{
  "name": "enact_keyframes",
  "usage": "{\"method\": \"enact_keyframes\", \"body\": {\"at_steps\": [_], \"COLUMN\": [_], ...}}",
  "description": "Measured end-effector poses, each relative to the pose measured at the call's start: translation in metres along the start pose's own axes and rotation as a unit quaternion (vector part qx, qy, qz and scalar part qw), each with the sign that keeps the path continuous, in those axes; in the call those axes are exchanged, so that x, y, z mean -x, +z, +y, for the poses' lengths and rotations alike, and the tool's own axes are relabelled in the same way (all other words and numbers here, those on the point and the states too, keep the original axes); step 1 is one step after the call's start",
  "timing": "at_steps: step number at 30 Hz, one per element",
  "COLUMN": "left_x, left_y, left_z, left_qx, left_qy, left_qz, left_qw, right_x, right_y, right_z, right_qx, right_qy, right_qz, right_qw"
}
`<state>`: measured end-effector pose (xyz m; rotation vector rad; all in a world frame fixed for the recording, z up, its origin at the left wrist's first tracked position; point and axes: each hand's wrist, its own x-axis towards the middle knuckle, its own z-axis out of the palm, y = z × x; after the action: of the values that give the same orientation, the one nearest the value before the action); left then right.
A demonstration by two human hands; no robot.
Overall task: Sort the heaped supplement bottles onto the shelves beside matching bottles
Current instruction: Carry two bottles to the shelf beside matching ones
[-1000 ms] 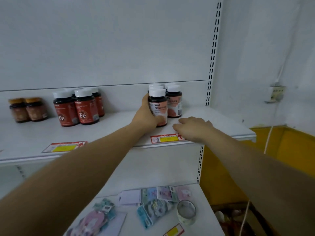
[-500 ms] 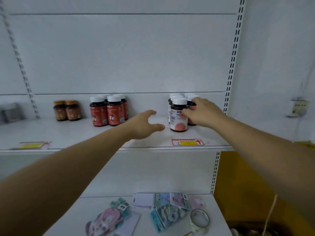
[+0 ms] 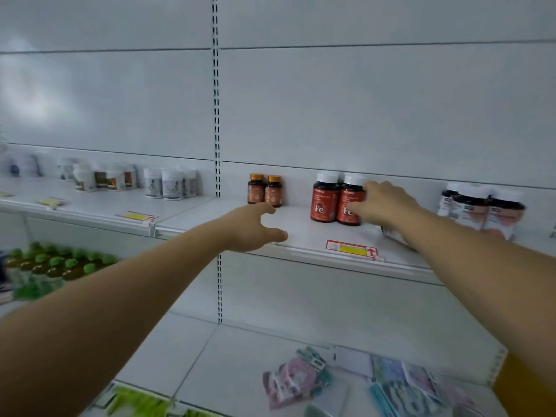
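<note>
Now the right hand point(image 3: 383, 203) is touching the upright red Fe bottle point(image 3: 349, 200), cap up, long axis vertical, on the white shelf point(image 3: 301, 233) beside its twin point(image 3: 324, 197); the left hand point(image 3: 252, 227) is hovering spread wide, holding nothing.

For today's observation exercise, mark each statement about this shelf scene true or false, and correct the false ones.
1. The right hand touches a red Fe bottle. True.
2. The left hand grips an orange-capped bottle. False: it holds nothing, fingers spread over the shelf.
3. The Fe bottles have white caps. True.
4. The two orange-capped bottles stand to the right of the Fe bottles. False: they stand to their left.
5. A red and yellow price tag sits on the shelf edge. True.
</note>
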<state>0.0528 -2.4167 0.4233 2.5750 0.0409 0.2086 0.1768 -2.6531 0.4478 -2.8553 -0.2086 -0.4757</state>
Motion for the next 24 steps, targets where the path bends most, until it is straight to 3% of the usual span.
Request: {"method": "enact_keyframes", "body": {"at_steps": [11,14,18,24], "left_x": [-0.054,-0.068,-0.087,-0.109], "left_y": [0.082,0.106,0.138,0.181], "left_z": [0.087,0.117,0.168,0.222], "left_qx": [-0.016,0.004,0.117,0.274], "left_qy": [0.080,0.079,0.057,0.002], "left_qz": [-0.074,-0.056,-0.032,-0.018], "left_qw": [0.994,0.995,0.991,0.962], "right_x": [0.016,0.014,0.020,0.027], "right_y": [0.009,0.006,-0.003,-0.012], "right_z": [0.091,0.123,0.164,0.226], "right_qx": [0.094,-0.042,-0.307,-0.294], "right_qy": [0.039,0.033,0.050,0.029], "right_qz": [-0.037,-0.004,0.012,-0.011], "right_qw": [0.994,0.999,0.950,0.955]}}
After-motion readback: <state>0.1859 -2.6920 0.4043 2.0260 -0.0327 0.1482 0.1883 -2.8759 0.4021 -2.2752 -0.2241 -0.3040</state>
